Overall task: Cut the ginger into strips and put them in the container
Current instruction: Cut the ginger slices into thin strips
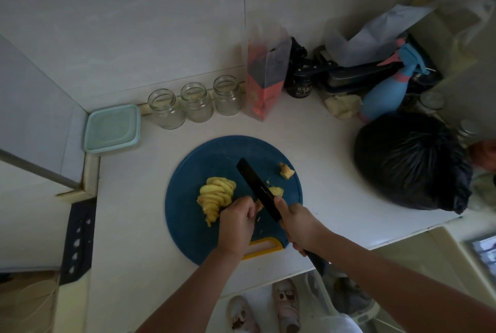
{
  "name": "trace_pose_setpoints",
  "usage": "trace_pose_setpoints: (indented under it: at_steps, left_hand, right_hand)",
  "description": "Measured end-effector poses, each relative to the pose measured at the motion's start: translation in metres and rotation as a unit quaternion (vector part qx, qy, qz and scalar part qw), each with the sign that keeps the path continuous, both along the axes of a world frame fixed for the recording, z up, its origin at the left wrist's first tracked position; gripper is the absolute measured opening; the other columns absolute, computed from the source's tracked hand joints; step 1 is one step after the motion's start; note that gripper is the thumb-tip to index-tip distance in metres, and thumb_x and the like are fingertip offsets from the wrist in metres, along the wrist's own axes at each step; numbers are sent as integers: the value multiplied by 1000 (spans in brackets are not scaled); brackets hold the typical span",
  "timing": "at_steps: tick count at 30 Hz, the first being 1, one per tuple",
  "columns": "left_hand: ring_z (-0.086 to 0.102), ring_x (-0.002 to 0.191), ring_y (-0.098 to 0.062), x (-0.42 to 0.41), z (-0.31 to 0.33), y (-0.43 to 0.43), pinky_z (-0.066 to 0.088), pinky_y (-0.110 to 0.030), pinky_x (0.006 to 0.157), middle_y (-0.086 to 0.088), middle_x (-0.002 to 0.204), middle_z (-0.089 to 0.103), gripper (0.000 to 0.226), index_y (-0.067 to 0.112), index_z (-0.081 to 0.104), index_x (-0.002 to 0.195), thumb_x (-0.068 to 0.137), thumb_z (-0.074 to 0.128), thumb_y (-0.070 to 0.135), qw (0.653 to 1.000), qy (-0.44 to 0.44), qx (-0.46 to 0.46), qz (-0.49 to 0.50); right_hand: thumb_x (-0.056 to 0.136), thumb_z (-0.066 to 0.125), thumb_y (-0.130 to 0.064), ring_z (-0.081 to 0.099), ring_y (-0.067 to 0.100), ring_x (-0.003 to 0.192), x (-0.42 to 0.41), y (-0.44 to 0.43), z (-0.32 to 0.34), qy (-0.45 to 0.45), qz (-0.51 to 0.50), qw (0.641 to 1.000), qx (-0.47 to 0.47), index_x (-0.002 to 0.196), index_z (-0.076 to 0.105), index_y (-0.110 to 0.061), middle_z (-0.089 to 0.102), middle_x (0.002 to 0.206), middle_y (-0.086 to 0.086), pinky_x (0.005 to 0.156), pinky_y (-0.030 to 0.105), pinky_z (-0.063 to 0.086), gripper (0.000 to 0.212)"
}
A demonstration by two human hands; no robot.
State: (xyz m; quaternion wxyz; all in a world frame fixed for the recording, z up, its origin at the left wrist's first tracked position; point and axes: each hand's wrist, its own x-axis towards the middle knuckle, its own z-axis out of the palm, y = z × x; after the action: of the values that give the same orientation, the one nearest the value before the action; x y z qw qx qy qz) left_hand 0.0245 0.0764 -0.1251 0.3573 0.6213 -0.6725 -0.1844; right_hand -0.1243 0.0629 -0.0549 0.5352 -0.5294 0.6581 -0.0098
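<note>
The left grip [236,221] is curling onto a ginger piece [259,205] just to its right. The right grip [296,222] is clamping the knife [256,186], whose blade is angling away-left. The ginger slices [217,195] are lying just beyond the left grip.

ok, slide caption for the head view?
Right hand holds a black knife over ginger held by the left hand, sliced ginger fanned beside it on a blue cutting board.
</note>
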Motion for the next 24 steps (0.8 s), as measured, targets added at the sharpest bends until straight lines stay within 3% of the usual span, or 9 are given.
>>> trace_pose_setpoints:
  at_steps: [4,8,13,15,17,20,24]
  left_hand:
    - [33,54,-2,-2,-2,2,26,-10,48,11,54,35,44,13,39,55,71,77,-4,1000,0,-5,11]
    - [34,53,-3,-4,-3,5,27,-12,46,4,51,41,43,12,40,55,72,76,-4,1000,0,-3,25]
    - [48,60,-1,-6,0,7,36,-6,53,4,60,57,24,10,55,66,75,72,-4,999,16,11,47]
    - [59,71,-3,-6,2,6,44,-7,59,4,73,68,12,11,65,84,79,71,2,999,23,21,39]
    - [64,77,-4,-6,4,5,49,-13,64,2,81,72,15,11,69,96,82,70,6,999,29,27,38]
    - [65,77,-2,-7,9,4,53,-18,68,2,86,73,14,10,71,97,83,69,8,995,57,53,55]
    - [65,76,2,-10,16,2,52,-13,68,7,82,69,13,12,69,95,83,69,8,977,137,109,118]
  right_hand:
    - [97,17,-58,47,17,39,5,1,-3,16,-2,1000,3,76,45,-11,48,63,10,42,28,49,58]
    - [100,17,-51,57,27,55,7,3,-7,25,38,998,-41,72,41,-27,51,72,14,51,36,55,44]
    - [99,21,-52,58,23,66,17,3,-20,35,15,995,-90,72,50,-11,53,68,8,68,37,48,57]
    - [98,21,-54,61,25,69,13,2,-20,29,6,995,-90,75,51,-10,55,70,9,68,38,51,59]
    - [99,21,-53,59,23,64,11,2,-19,23,4,995,-94,73,50,-10,54,67,8,66,38,52,58]
    - [99,21,-53,58,23,65,11,2,-19,28,14,994,-101,71,49,-11,52,66,6,65,38,50,58]
    - [99,23,-53,58,21,65,3,3,-17,34,13,995,-89,68,48,-13,52,64,4,62,30,46,57]
